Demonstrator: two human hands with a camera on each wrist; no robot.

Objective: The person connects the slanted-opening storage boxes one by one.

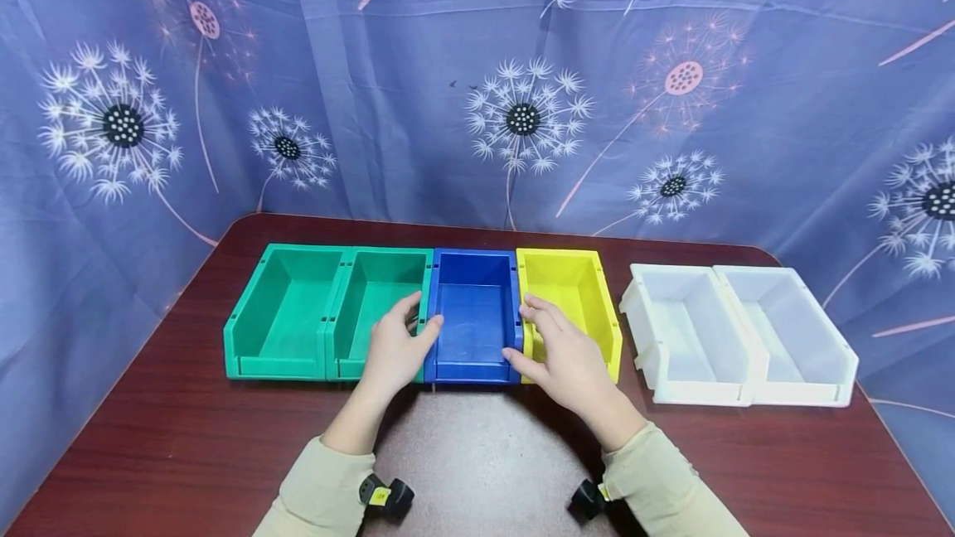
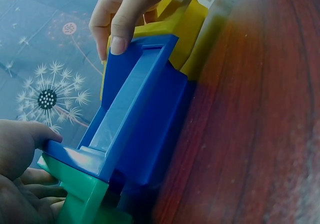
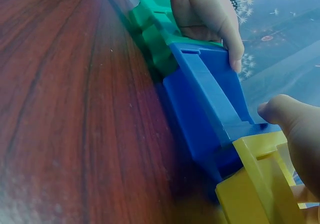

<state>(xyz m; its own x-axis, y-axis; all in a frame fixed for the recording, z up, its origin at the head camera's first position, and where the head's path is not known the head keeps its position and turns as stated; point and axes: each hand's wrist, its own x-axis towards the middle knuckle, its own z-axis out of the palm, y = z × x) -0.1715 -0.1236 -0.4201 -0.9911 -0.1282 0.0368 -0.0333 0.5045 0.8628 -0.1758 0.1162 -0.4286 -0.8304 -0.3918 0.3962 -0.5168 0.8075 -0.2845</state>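
Observation:
A blue storage bin sits between a green bin on its left and a yellow bin on its right, side walls together. My left hand pinches the adjoining green and blue walls, thumb at the blue rim and fingers inside the green bin. On the other side, my right hand grips the blue and yellow walls, its thumb at the blue rim and its fingers over in the yellow bin. Both thumbs also show at the blue bin in the left wrist view.
Another green bin ends the row at the left. Two white bins stand together at the right, apart from the row by a gap. A dandelion-patterned cloth hangs behind the dark red wooden table.

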